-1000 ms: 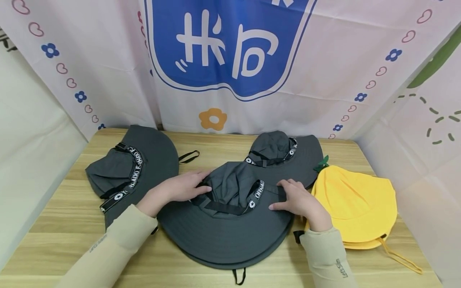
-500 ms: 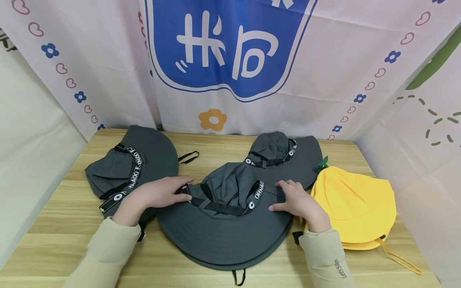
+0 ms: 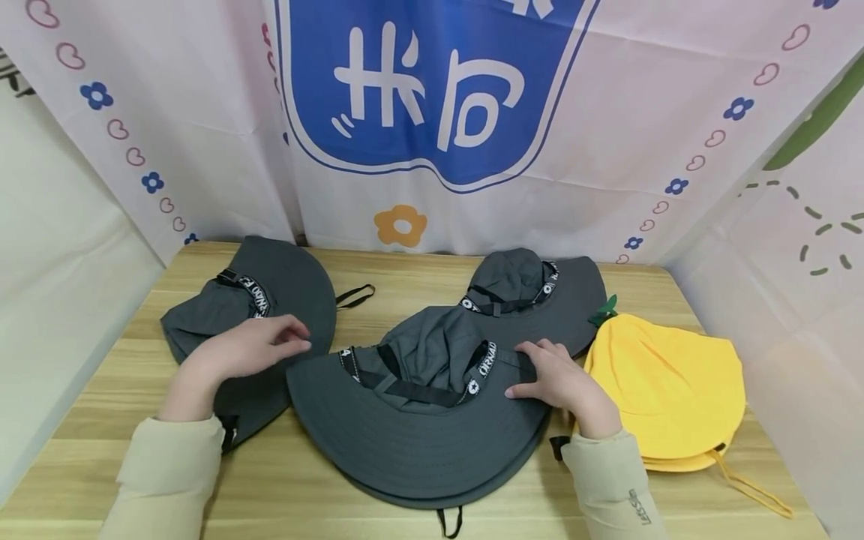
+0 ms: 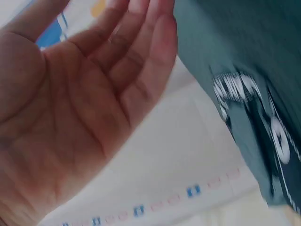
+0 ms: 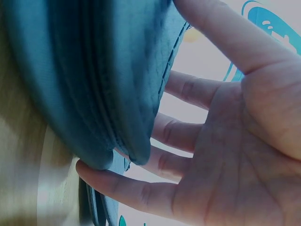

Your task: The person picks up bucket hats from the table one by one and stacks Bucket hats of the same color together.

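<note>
A dark grey wide-brimmed sun hat (image 3: 418,450) lies in the middle of the table, stacked on another whose brim edge shows below it. My right hand (image 3: 560,382) grips its right brim, thumb on the near side and fingers behind; in the right wrist view the layered brim (image 5: 94,94) lies between them. My left hand (image 3: 243,349) is over a second grey sun hat (image 3: 290,281) at the left, fingers slightly bent and holding nothing. The left wrist view shows the bare palm (image 4: 70,108) beside a blurred grey hat (image 4: 211,37) with a lettered band.
Another grey sun hat (image 3: 513,274) lies at the back right, partly behind the middle one. At the right is a pile of yellow hats (image 3: 675,382) with a green leaf (image 3: 606,307) and a trailing cord (image 3: 752,484). A printed white curtain (image 3: 337,210) stands behind the wooden table (image 3: 88,457).
My left hand has let go of the middle hat's left side and moved left, over the left hat. My right hand has stayed on the middle hat's brim.
</note>
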`<state>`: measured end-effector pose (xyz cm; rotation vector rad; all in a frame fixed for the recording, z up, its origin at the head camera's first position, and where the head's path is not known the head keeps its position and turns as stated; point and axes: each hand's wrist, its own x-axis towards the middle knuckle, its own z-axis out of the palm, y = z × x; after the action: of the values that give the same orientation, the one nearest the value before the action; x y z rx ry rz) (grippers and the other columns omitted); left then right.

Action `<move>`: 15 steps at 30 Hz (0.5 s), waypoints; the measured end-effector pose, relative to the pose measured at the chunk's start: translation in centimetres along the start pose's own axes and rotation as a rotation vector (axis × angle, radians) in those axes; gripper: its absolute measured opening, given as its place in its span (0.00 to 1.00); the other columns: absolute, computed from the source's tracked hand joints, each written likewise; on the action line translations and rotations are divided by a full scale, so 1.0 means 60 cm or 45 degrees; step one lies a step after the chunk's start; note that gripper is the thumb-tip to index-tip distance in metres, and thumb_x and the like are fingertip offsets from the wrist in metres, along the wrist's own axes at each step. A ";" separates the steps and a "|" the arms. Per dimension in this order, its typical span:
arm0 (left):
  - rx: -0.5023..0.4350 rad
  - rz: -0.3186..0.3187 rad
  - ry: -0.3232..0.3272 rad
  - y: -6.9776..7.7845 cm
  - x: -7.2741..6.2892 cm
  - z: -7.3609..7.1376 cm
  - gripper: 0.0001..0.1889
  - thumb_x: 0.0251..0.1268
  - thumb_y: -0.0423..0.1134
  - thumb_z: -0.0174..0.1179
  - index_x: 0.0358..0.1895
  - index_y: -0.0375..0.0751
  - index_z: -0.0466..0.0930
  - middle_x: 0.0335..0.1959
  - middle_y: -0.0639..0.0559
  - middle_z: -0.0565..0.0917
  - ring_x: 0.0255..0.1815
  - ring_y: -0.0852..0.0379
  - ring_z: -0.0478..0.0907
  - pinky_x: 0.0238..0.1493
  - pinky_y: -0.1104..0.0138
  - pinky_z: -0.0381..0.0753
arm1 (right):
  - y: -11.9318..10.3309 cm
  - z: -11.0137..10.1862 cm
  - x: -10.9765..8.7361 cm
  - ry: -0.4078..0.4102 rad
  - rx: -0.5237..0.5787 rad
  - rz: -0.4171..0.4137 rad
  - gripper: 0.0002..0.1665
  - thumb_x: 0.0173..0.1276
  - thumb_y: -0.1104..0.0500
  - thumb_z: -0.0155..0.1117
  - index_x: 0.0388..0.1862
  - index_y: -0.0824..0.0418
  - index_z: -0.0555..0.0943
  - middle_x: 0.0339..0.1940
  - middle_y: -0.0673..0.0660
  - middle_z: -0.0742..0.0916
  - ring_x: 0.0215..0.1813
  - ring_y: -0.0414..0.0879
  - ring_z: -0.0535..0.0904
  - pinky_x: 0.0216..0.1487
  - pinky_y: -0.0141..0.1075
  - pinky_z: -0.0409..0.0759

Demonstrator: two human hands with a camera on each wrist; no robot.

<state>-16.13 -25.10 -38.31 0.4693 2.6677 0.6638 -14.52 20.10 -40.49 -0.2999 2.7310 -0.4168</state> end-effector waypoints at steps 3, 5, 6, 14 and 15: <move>0.038 -0.140 0.087 -0.027 -0.010 -0.011 0.19 0.75 0.49 0.55 0.51 0.35 0.79 0.43 0.43 0.85 0.39 0.52 0.80 0.40 0.59 0.78 | 0.001 0.001 -0.001 0.004 0.002 -0.003 0.46 0.57 0.44 0.77 0.69 0.63 0.72 0.64 0.70 0.76 0.62 0.64 0.71 0.66 0.60 0.72; 0.058 -0.242 0.145 -0.047 -0.017 -0.018 0.20 0.74 0.50 0.56 0.50 0.33 0.77 0.41 0.40 0.84 0.36 0.50 0.78 0.37 0.58 0.76 | 0.001 0.002 -0.002 0.010 0.002 -0.004 0.46 0.57 0.44 0.77 0.69 0.64 0.72 0.64 0.70 0.76 0.62 0.64 0.71 0.66 0.60 0.72; 0.066 -0.300 0.172 -0.058 -0.021 -0.021 0.22 0.73 0.51 0.56 0.50 0.31 0.76 0.41 0.38 0.83 0.37 0.47 0.79 0.38 0.56 0.76 | 0.001 0.002 -0.002 0.011 0.003 -0.004 0.46 0.57 0.44 0.77 0.69 0.64 0.72 0.64 0.70 0.76 0.62 0.64 0.71 0.66 0.60 0.72; 0.167 -0.594 0.201 -0.131 -0.066 -0.046 0.30 0.73 0.55 0.50 0.36 0.23 0.79 0.36 0.26 0.81 0.38 0.31 0.79 0.40 0.46 0.79 | 0.000 0.002 -0.003 0.014 0.003 0.001 0.46 0.57 0.44 0.78 0.68 0.64 0.73 0.65 0.70 0.76 0.61 0.64 0.71 0.65 0.60 0.72; 0.169 -0.624 0.156 -0.136 -0.073 -0.049 0.32 0.73 0.57 0.49 0.29 0.26 0.79 0.31 0.29 0.81 0.33 0.35 0.79 0.37 0.50 0.79 | 0.000 0.003 -0.003 0.014 0.002 0.001 0.46 0.57 0.44 0.77 0.68 0.64 0.73 0.65 0.70 0.76 0.61 0.64 0.71 0.65 0.60 0.72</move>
<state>-15.36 -34.79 -38.84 -0.2020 2.7904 0.3781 -14.32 20.10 -40.57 -0.2968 2.7411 -0.4220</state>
